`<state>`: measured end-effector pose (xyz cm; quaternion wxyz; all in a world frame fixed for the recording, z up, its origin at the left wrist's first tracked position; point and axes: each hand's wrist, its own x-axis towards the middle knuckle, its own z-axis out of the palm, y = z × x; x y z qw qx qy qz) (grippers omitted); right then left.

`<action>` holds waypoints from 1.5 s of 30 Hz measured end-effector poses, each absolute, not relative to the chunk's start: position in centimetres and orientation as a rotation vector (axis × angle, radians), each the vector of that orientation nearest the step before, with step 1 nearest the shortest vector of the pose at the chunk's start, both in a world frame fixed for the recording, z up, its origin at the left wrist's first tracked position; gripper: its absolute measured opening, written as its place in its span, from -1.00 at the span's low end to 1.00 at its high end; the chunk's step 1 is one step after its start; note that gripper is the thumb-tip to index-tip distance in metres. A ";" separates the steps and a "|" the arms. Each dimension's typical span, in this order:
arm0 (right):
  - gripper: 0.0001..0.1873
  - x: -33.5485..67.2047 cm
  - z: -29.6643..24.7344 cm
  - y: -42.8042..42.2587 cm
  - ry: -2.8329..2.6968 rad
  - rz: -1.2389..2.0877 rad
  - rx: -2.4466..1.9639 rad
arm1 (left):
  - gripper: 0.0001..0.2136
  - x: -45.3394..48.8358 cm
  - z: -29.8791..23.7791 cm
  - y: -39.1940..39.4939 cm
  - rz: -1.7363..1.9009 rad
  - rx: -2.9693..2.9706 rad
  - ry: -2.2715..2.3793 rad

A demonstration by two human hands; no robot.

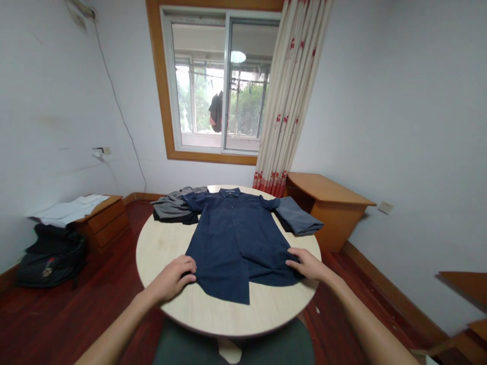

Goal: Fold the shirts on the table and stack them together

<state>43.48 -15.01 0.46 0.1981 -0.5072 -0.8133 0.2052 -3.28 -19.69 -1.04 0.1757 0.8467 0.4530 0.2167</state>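
Note:
A dark blue short-sleeved shirt [236, 238] lies spread face up on a round pale wooden table [167, 243], collar towards the window. My left hand [175, 278] rests on the shirt's lower left hem with fingers curled onto the cloth edge. My right hand [306, 263] lies on the lower right hem, fingers pressed together on the fabric. Both hands touch the shirt's bottom corners.
Grey and black folded clothes [173, 208] sit at the table's far left, a folded grey-blue garment [299, 215] at the far right. A wooden desk [327, 203] stands right, a low drawer unit [102, 220] with white cloth and a black bag [51, 258] left.

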 end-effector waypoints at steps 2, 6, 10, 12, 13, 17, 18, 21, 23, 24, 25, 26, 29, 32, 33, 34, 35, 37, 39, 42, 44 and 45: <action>-0.73 43.5 1.7 -14.4 -2.220 0.488 -1.319 | -0.74 -3.1 -0.7 -19.6 0.705 2.343 1.368; -0.80 44.6 5.3 -13.4 -2.070 0.372 -1.208 | -0.68 -3.4 2.6 -18.7 1.041 2.189 1.491; -0.82 45.5 8.1 -13.6 -2.053 0.465 -1.204 | -0.60 -4.7 6.5 -18.0 1.206 2.136 1.569; -0.79 45.4 8.4 -14.3 -2.170 0.634 -1.221 | -0.60 -5.5 7.3 -18.1 1.109 2.159 1.629; -0.77 45.3 8.2 -14.7 -2.229 0.737 -1.258 | -0.61 -5.7 7.3 -18.2 1.033 2.194 1.636; -0.51 43.9 6.2 -15.7 -2.363 1.124 -1.444 | -0.51 -4.7 5.1 -19.5 0.649 2.455 1.375; -0.44 43.4 5.5 -15.7 -2.378 1.163 -1.465 | -0.45 -3.9 4.2 -19.9 0.549 2.497 1.282; -0.28 41.4 3.5 -15.4 -2.399 1.096 -1.520 | -0.37 -0.8 2.1 -21.2 0.353 2.543 1.106; -0.25 39.9 2.4 -15.1 -2.394 0.994 -1.546 | -0.44 1.2 1.1 -21.8 0.309 2.582 1.050; -0.24 39.1 2.0 -15.0 -2.389 0.950 -1.551 | -0.53 2.0 0.8 -22.0 0.301 2.609 1.048; -0.24 38.3 1.6 -14.9 -2.382 0.908 -1.555 | -0.64 2.8 0.6 -22.1 0.296 2.644 1.061; -0.24 37.6 1.2 -14.8 -2.375 0.877 -1.557 | -0.75 3.4 0.4 -22.2 0.289 2.685 1.079; -0.29 36.0 0.6 -14.8 -2.398 0.870 -1.506 | -0.80 4.5 0.1 -21.9 0.263 2.784 1.120; -0.38 35.4 0.4 -15.1 -2.447 0.808 -1.487 | -0.78 5.0 0.0 -21.3 0.328 2.688 1.187; -0.39 35.4 0.4 -15.2 -2.445 0.731 -1.521 | -0.78 5.0 0.1 -21.1 0.378 2.618 1.229; -0.37 35.4 0.3 -15.2 -2.434 0.643 -1.565 | -0.78 5.1 0.2 -20.9 0.436 2.542 1.273; -0.34 35.4 0.3 -15.3 -2.421 0.557 -1.610 | -0.77 5.1 0.3 -20.6 0.495 2.469 1.307; -0.31 35.3 0.1 -15.3 -2.415 0.441 -1.682 | -0.76 5.1 0.7 -20.0 0.586 2.346 1.334; -0.43 35.2 0.0 -15.2 -2.444 0.414 -1.731 | -0.74 5.1 1.0 -19.3 0.626 2.265 1.310; -0.63 34.9 0.1 -14.9 -2.470 0.398 -1.745 | -0.69 5.0 1.4 -18.3 0.610 2.214 1.243; -0.70 34.6 0.2 -14.7 -2.458 0.370 -1.732 | -0.67 5.0 1.7 -18.0 0.584 2.190 1.190; -0.72 34.5 0.2 -14.5 -2.446 0.366 -1.726 | -0.67 4.9 1.9 -18.0 0.571 2.176 1.158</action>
